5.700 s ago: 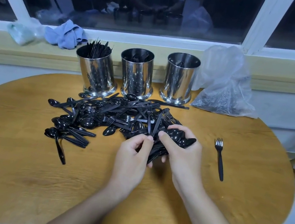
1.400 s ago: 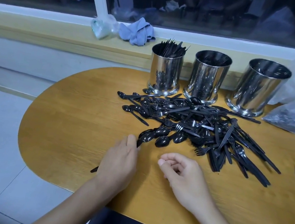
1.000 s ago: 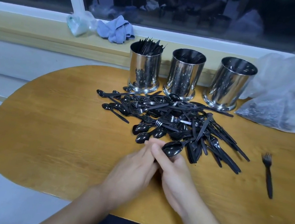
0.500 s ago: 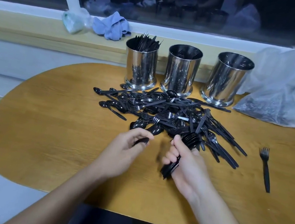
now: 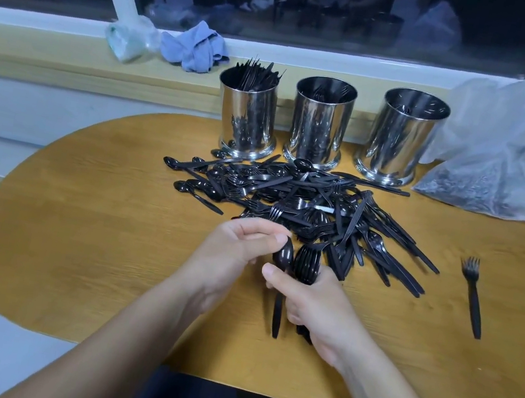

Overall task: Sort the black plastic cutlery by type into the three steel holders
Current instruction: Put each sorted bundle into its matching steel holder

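Right hand (image 5: 316, 307) curled round a small bunch of black plastic spoons (image 5: 306, 266), bowls sticking up past the thumb, handles poking out below the palm. Left hand (image 5: 231, 251) just beside it, fingers bent, fingertips touching the bowl of one black spoon (image 5: 283, 255) at the left of the bunch; cannot tell if pinching it or only touching.

Just past the hands, a big messy pile of black plastic spoons, forks and knives (image 5: 305, 206) on the round-ended yellow wooden table (image 5: 81, 238). Off to the right, well apart from the pile, one lone black plastic fork (image 5: 472, 294) lying flat.

At the far edge of the table, three shiny round steel holders in a row. Left steel holder (image 5: 248, 116) packed with black pieces sticking up over the rim. Middle steel holder (image 5: 318, 125) with a few black pieces down inside. Right steel holder (image 5: 399, 138) with only a little inside.

Right of the holders, a crinkly clear plastic bag (image 5: 490, 157). On the far window ledge, a crumpled blue cloth (image 5: 192, 50) and a small clear bag with something pale green (image 5: 129, 39).
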Demonstrator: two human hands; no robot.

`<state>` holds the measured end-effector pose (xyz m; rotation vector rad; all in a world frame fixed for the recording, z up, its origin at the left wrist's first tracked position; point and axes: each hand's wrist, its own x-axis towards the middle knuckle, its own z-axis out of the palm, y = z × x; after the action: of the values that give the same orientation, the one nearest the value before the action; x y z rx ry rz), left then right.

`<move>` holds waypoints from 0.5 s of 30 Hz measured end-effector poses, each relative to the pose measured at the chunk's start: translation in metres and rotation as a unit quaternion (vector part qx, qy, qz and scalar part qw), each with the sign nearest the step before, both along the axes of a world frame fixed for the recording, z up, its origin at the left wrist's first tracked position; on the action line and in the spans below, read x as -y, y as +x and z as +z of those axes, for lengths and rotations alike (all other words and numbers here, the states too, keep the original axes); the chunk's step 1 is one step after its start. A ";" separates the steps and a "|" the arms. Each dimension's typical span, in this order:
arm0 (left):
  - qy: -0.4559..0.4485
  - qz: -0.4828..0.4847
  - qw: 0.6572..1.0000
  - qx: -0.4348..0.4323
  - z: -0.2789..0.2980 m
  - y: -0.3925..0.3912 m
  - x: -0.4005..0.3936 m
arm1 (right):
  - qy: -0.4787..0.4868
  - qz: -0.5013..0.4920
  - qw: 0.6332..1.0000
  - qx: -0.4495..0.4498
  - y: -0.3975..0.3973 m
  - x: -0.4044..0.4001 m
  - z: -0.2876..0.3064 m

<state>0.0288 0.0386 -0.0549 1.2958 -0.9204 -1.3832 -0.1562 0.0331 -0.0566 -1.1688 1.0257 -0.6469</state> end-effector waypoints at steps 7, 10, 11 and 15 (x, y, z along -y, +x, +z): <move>-0.090 0.088 0.967 0.221 -0.022 0.014 0.005 | 0.032 0.026 0.999 0.027 -0.012 0.005 -0.006; -0.110 0.133 0.889 0.424 -0.041 0.031 0.015 | 0.075 -0.035 0.994 0.066 -0.018 0.008 -0.011; -0.114 0.134 0.863 0.474 -0.044 0.035 0.019 | 0.069 -0.041 0.995 0.066 -0.019 0.009 -0.013; -0.105 0.090 0.829 0.542 -0.049 0.041 0.034 | 0.037 -0.037 0.994 0.097 -0.023 0.013 -0.019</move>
<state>0.0698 0.0050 -0.1035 1.9387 -1.5693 -0.2600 -0.1790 0.0201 -0.0760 -0.9857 0.9229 -0.7604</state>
